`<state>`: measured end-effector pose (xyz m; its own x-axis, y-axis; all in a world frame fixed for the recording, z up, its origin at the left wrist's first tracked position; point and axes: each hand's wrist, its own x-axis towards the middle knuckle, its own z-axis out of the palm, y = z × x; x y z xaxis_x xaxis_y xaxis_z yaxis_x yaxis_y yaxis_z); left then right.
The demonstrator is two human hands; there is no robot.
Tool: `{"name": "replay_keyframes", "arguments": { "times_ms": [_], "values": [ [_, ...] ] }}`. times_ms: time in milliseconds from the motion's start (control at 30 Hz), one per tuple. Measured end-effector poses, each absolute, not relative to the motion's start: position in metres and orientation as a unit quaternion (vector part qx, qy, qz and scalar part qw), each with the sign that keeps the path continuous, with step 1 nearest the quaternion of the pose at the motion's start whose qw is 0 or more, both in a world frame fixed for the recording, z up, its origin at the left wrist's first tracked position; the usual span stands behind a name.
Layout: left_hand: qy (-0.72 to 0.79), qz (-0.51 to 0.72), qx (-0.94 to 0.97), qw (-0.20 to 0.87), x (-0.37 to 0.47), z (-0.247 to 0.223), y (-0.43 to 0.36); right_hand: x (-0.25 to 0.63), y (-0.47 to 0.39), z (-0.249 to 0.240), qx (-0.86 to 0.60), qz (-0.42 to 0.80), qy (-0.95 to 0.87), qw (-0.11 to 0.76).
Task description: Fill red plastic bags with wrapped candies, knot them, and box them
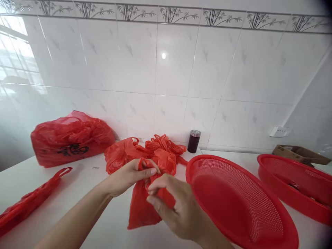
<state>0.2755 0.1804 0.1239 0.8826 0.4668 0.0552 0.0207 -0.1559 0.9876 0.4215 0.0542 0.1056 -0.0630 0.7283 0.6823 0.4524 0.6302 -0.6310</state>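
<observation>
My left hand [141,174] grips the gathered top of a red plastic bag [145,207], with a strip of the bag looped over its fingers. The bag's lower part hangs down, its bottom corner close to the white tabletop. My right hand [176,204] is at the bag's neck with thumb and forefinger curled together in a pinch. The plastic between those fingertips is partly hidden. Right behind my hands lies a heap of crumpled red plastic bags [163,155].
A big full red bag [70,141] stands at the back left, and a long flattened red bag [33,197] lies nearer. A dark jar [194,141] stands by the tiled wall. On the right are two red mesh baskets [192,166] and a cardboard box [287,152].
</observation>
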Motion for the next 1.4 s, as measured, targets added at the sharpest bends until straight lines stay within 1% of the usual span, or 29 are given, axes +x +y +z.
{"name": "replay_keyframes", "arguments": {
  "times_ms": [67,100,133,200,300,367,400,467,500,600,667,800,900,967,1033,1100,1167,1233,1300,1400],
  "values": [
    [0.185,0.160,0.768,0.592,0.271,0.123,0.179,0.423,0.064,0.100,-0.433,0.115,-0.658,0.605],
    [0.201,0.159,0.781,0.570,0.271,0.121,0.178,0.425,0.072,0.095,-0.454,0.126,-0.621,0.627],
    [0.219,0.164,0.797,0.538,0.272,0.117,0.177,0.428,0.080,0.090,-0.476,0.153,-0.594,0.630],
    [0.245,0.191,0.843,0.440,0.275,0.107,0.177,0.432,0.096,0.078,-0.501,0.239,-0.576,0.600],
    [0.251,0.249,0.899,0.259,0.280,0.088,0.180,0.433,0.110,0.059,-0.466,0.375,-0.557,0.576],
    [0.246,0.283,0.909,0.181,0.282,0.077,0.182,0.432,0.112,0.050,-0.420,0.447,-0.535,0.581],
    [0.243,0.296,0.910,0.162,0.282,0.074,0.183,0.432,0.112,0.048,-0.403,0.476,-0.528,0.577],
    [0.236,0.310,0.908,0.155,0.282,0.070,0.183,0.431,0.111,0.047,-0.387,0.499,-0.526,0.569],
    [0.230,0.312,0.907,0.163,0.281,0.070,0.183,0.431,0.110,0.047,-0.389,0.492,-0.530,0.571],
    [0.224,0.281,0.909,0.210,0.273,0.067,0.188,0.430,0.106,0.045,-0.422,0.430,-0.537,0.590],
    [0.258,0.236,0.904,0.245,0.259,0.060,0.198,0.431,0.101,0.037,-0.452,0.399,-0.521,0.604],
    [0.386,0.176,0.847,0.321,0.212,0.025,0.224,0.444,0.092,0.000,-0.493,0.407,-0.404,0.654],
    [0.414,0.151,0.812,0.381,0.186,-0.003,0.231,0.454,0.094,-0.032,-0.522,0.418,-0.304,0.678],
    [0.424,0.165,0.804,0.382,0.187,-0.013,0.227,0.454,0.099,-0.044,-0.546,0.389,-0.290,0.683],
    [0.439,0.210,0.799,0.353,0.202,-0.017,0.220,0.449,0.105,-0.046,-0.591,0.339,-0.327,0.655],
    [0.442,0.250,0.801,0.317,0.224,-0.020,0.211,0.439,0.108,-0.044,-0.651,0.292,-0.396,0.578],
    [0.437,0.249,0.813,0.293,0.248,-0.025,0.205,0.428,0.110,-0.043,-0.698,0.256,-0.457,0.488],
    [0.441,0.220,0.822,0.284,0.266,-0.034,0.204,0.421,0.109,-0.049,-0.718,0.238,-0.491,0.431],
    [0.455,0.189,0.827,0.271,0.278,-0.045,0.209,0.422,0.108,-0.059,-0.719,0.235,-0.500,0.421],
    [0.478,0.145,0.834,0.236,0.283,-0.057,0.225,0.435,0.102,-0.075,-0.703,0.244,-0.505,0.437]
  ]
}}
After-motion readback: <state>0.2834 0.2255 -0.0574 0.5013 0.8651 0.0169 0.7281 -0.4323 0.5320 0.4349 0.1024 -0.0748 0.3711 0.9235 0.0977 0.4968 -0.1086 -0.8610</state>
